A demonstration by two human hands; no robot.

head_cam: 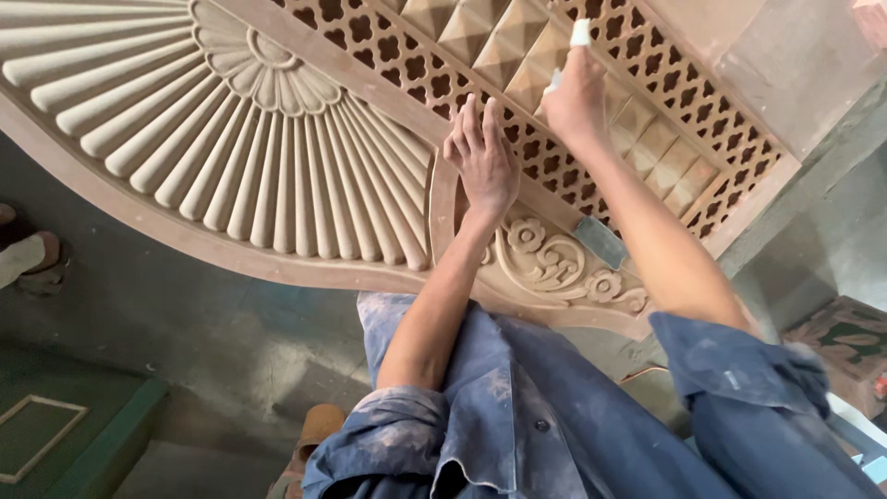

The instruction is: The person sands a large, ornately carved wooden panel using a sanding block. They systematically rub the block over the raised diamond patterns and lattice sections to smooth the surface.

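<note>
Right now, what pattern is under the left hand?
Pierced quatrefoil lattice in pale tan wood, beneath the left hand; head view.

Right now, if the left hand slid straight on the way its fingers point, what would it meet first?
The left hand already rests on the pierced lattice strip; going on up-right, it would probably reach the row of pyramid blocks first.

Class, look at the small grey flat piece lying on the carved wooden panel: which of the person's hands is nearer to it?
Left. The left hand rests on the lattice up and left of the grey piece; the right hand, gripping a small white object, is farther up the carved panel.
</note>
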